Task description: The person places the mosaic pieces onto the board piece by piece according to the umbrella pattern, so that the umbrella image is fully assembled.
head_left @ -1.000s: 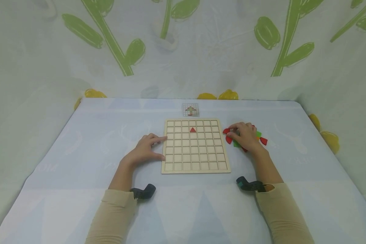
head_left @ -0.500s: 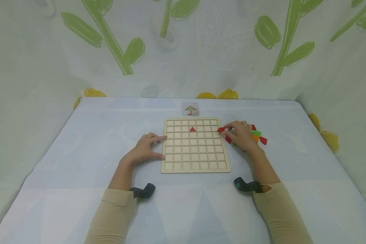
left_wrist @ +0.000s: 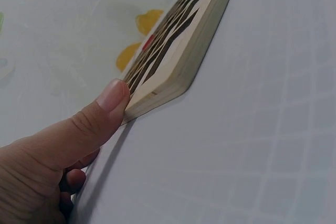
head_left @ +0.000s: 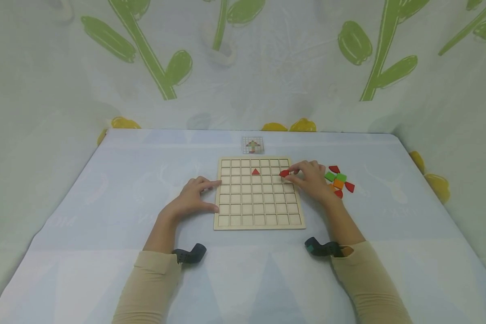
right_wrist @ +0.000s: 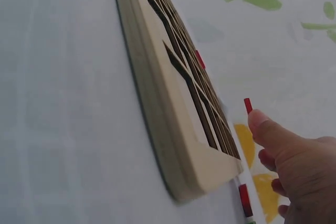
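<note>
A pale wooden grid board (head_left: 247,210) lies flat on the table, with a red triangle (head_left: 255,172) in one of its upper cells. My right hand (head_left: 313,182) pinches a red piece with a curved side (head_left: 284,173) between thumb and fingertips, over the board's upper right cells. The right wrist view shows this red piece (right_wrist: 248,105) edge-on, standing out past the thumb tip. At the board's left edge, my left hand (head_left: 191,198) touches the wood with extended thumb and index finger. Its thumb (left_wrist: 100,111) lies against the board's side in the left wrist view.
Several red, green and orange pieces (head_left: 339,183) lie right of the board, partly hidden by my right hand. Another red piece (right_wrist: 245,200) shows near the board's edge. Behind the board lies a small pattern card (head_left: 253,145).
My right hand has moved left from the loose pieces, carrying the red curved piece over the board. More of the pile now shows. The left hand stays in place.
</note>
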A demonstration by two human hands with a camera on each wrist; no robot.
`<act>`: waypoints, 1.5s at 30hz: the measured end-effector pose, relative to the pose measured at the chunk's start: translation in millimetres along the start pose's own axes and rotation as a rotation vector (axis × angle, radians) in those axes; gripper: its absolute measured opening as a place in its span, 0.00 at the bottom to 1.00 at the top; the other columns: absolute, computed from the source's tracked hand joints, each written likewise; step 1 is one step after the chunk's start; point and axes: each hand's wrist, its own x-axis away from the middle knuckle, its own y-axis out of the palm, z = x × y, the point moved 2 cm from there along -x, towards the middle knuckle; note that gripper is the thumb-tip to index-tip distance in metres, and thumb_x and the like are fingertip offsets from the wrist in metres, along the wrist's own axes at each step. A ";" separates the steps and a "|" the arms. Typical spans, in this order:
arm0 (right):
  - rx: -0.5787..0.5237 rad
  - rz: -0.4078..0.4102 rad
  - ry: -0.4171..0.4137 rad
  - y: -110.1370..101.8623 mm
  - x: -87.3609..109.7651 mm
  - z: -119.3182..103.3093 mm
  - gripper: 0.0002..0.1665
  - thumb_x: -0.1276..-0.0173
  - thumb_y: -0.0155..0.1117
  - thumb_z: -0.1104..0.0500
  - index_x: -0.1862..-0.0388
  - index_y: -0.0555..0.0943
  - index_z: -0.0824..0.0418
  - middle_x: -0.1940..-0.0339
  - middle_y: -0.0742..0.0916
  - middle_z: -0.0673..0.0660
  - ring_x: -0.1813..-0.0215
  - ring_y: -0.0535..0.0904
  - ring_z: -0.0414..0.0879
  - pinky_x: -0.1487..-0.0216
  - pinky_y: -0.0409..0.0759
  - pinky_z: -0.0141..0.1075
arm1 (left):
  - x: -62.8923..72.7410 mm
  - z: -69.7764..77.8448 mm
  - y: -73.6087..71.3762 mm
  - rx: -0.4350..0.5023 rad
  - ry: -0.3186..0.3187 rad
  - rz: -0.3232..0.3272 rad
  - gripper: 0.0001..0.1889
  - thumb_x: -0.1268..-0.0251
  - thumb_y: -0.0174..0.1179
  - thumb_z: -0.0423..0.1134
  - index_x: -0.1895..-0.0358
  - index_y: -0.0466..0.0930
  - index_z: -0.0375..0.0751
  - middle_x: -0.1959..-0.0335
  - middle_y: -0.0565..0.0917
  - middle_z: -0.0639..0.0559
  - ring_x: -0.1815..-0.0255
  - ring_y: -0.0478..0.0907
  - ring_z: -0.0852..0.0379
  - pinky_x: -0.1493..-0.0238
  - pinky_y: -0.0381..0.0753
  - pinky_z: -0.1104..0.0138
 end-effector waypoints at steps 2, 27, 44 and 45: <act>-0.005 -0.001 -0.004 1.9 -1.7 -4.3 0.21 0.38 0.66 0.51 0.51 0.79 0.62 0.59 0.80 0.59 0.47 0.64 0.55 0.46 0.50 0.53 | 0.4 0.2 -0.3 -0.003 0.005 -0.001 0.44 0.62 0.76 0.51 0.33 0.70 0.53 0.50 0.72 0.50 0.50 0.62 0.51 0.49 0.63 0.58; -0.023 -0.021 -0.144 34.5 -20.8 -41.6 0.16 0.39 0.68 0.51 0.55 0.83 0.59 0.65 0.81 0.54 0.49 0.68 0.54 0.45 0.51 0.55 | 3.2 1.7 0.1 -0.016 0.018 0.012 0.44 0.63 0.76 0.53 0.34 0.70 0.51 0.50 0.73 0.49 0.51 0.64 0.51 0.51 0.65 0.58; 0.015 -0.068 -0.162 54.3 -28.3 -61.2 0.18 0.39 0.67 0.48 0.53 0.83 0.56 0.56 0.84 0.52 0.49 0.68 0.50 0.45 0.53 0.50 | 2.8 3.0 -0.5 -0.019 0.007 0.014 0.43 0.62 0.76 0.51 0.34 0.71 0.53 0.50 0.73 0.49 0.50 0.64 0.50 0.50 0.65 0.58; 0.026 -0.070 -0.165 55.2 -28.7 -61.7 0.19 0.39 0.66 0.47 0.53 0.83 0.56 0.55 0.84 0.52 0.49 0.69 0.50 0.45 0.53 0.50 | 2.7 3.0 -0.5 -0.020 0.006 0.012 0.43 0.62 0.76 0.51 0.34 0.71 0.53 0.49 0.73 0.49 0.50 0.64 0.50 0.50 0.66 0.58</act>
